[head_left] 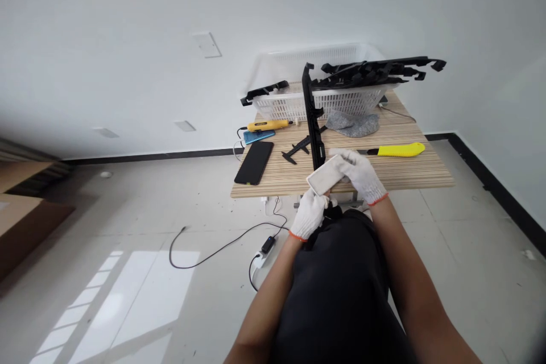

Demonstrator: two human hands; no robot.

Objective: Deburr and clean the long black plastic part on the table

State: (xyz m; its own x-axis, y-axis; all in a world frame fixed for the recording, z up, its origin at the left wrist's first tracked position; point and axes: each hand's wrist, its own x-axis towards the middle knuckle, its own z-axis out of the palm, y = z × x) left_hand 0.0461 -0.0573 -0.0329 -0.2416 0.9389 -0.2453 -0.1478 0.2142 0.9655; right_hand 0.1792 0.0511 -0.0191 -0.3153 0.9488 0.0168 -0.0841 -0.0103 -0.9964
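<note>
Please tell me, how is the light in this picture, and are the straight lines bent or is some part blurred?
Head view: soft, even daylight; bright window patches lie on the floor at lower left. Wide-lens distortion tilts the wall and curves the baseboard. The table and the gloved left hand and right hand on the white block look sharp; the lower right corner is smeared.
</note>
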